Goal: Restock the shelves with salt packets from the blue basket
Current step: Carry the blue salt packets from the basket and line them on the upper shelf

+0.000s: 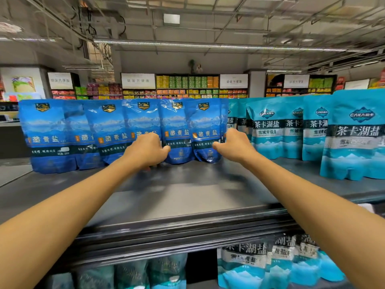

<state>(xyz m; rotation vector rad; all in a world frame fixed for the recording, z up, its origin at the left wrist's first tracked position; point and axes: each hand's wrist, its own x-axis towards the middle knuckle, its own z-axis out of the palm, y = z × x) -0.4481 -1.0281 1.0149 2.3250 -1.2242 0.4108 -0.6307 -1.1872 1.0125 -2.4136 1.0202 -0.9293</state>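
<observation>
A row of dark blue salt packets stands upright at the back of the grey top shelf. My left hand has its fingers curled at the left edge of one blue packet, thumb against its lower front. My right hand pinches the right edge of the neighbouring blue packet, thumb in front and fingers behind. These two packets stand side by side between my hands, their bottoms on the shelf. The blue basket is out of view.
Teal salt packets stand to the right on the same shelf, the nearest ones at its right front. More teal packets fill the shelf below. Bare shelf surface lies in front of the blue row. Store shelving lines the far wall.
</observation>
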